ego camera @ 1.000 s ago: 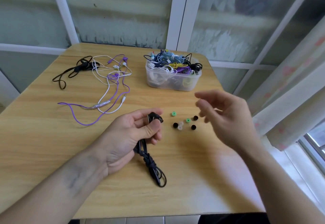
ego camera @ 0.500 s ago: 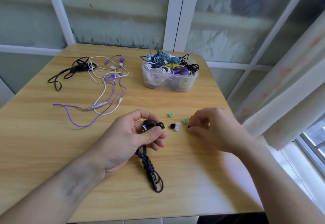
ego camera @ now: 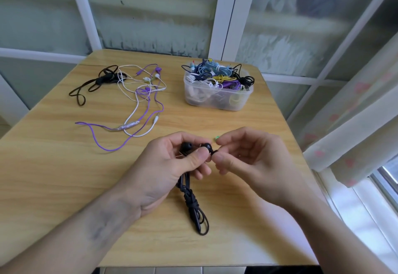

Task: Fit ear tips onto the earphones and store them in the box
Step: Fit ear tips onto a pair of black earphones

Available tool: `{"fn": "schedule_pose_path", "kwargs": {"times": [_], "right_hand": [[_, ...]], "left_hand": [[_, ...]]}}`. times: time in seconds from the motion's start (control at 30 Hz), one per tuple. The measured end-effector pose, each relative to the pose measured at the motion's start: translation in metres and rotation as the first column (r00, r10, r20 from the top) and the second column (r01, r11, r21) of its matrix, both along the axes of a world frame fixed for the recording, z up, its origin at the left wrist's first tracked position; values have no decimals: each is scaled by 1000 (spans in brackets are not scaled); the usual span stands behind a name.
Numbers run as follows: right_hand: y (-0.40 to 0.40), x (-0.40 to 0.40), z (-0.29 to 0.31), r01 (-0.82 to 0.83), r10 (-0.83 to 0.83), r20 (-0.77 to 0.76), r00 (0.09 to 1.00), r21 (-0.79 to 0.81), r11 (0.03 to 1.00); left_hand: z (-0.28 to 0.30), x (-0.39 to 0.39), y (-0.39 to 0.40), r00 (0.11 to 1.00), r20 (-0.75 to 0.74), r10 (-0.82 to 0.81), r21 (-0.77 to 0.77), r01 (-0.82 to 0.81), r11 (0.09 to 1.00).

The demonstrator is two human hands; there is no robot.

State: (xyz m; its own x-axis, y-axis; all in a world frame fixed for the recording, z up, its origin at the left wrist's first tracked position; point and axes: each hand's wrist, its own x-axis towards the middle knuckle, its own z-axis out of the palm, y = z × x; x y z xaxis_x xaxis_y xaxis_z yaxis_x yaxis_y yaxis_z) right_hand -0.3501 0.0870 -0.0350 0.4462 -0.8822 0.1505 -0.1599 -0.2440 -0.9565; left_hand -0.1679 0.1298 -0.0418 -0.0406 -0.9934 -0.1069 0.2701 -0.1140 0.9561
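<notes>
Nearest the viewer, the left hand (ego camera: 170, 166) pinches the black wired earphones (ego camera: 206, 147) between thumb and curled fingers, their knotted cable hanging below onto the pale wooden surface (ego camera: 53, 176). The right hand (ego camera: 249, 159) pinches a small black rubber ear tip (ego camera: 215, 151) against the earbud's nozzle. Pressed on crooked, it could slip from the fingertips and roll away; beyond the fingers waits the clear plastic box of coiled earphones (ego camera: 217, 99).
</notes>
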Motion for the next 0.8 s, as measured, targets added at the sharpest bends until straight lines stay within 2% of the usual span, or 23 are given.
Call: {"fn": "schedule_pose_path", "kwargs": {"times": [0.13,0.43,0.8], "right_hand": [[-1,1,1,29,-26,42,999,-51,998],[2,1,1,9,-8,108,994,-12,1000],[3,3,3,-36,32,186,982,18,999]], "left_hand": [[1,-2,0,999,-26,26,-7,-26,1000],[3,-1,3,980,-198,-2,65,15,998],[5,-1,5,984,-175,-21,57,31,998]]}}
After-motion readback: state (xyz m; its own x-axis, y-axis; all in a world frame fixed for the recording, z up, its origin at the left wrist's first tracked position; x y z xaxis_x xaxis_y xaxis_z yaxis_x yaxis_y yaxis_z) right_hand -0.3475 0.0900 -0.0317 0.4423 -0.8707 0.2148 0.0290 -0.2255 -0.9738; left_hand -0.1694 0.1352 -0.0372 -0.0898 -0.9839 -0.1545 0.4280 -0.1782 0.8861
